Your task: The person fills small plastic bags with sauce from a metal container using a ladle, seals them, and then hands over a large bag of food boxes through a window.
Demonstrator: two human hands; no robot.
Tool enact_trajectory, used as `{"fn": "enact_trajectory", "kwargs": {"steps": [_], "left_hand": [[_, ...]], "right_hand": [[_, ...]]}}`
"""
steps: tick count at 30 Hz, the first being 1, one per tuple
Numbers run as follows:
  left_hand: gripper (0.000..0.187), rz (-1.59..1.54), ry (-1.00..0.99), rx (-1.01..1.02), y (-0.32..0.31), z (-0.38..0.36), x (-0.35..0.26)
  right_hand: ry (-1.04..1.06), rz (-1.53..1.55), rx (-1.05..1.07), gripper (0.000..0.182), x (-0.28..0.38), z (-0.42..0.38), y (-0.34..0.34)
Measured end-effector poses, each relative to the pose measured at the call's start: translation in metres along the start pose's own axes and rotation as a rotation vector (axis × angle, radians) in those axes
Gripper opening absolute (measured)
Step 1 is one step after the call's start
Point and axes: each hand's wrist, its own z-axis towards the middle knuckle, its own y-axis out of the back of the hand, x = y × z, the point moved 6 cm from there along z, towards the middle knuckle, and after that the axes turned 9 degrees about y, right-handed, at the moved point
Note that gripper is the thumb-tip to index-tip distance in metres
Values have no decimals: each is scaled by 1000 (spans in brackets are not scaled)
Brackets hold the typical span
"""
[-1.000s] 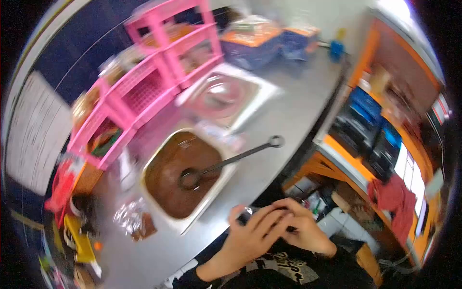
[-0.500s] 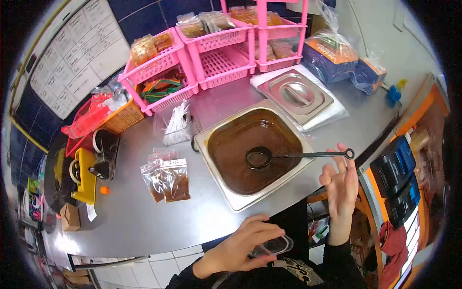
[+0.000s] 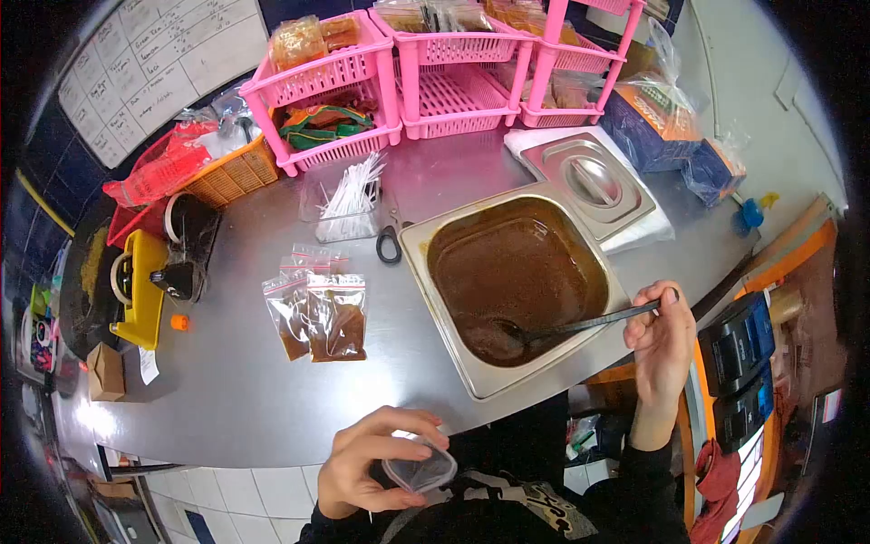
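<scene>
My right hand (image 3: 663, 349) is closed around the handle end of a black ladle (image 3: 598, 320). The ladle's bowl is dipped in brown sauce (image 3: 498, 276), mostly under the surface. A rectangular steel pan (image 3: 450, 356) holds this sauce. In front of my body, my left hand (image 3: 367, 462) grips a small clear plastic bag (image 3: 426, 470) with its mouth spread apart; no sauce shows inside. To the left of the pan, several zip bags (image 3: 337, 317) lie overlapping on the steel table, with brown sauce in their lower parts.
Scissors (image 3: 389, 245) lie against the pan's left side, by a clear box of white sticks (image 3: 349, 199). A steel lid (image 3: 594, 181) rests behind the pan. Pink racks (image 3: 453, 118) stand at the back. A yellow tape dispenser (image 3: 140, 290) is on the left.
My right hand has gone from open beside the ladle to gripping its handle, and the ladle's bowl has sunk into the sauce. My left hand has shifted left with the bag.
</scene>
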Motion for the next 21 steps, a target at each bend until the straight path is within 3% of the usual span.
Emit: {"fn": "enact_trajectory", "kwargs": {"steps": [3, 5, 8, 14, 21], "left_hand": [[48, -54, 31, -102, 6, -4, -2], [50, -68, 30, -140, 15, -8, -2], [50, -28, 12, -185, 21, -8, -5], [48, 144, -34, -202, 23, 9, -37], [27, 502, -50, 56, 11, 46, -80]], "right_hand": [[-55, 67, -16, 20, -7, 1, 11], [-171, 212, -196, 19, -21, -7, 25], [-217, 303, -223, 17, -31, -15, 39], [-143, 315, -267, 16, -30, -15, 43], [-71, 341, -221, 17, -23, -14, 45]]}}
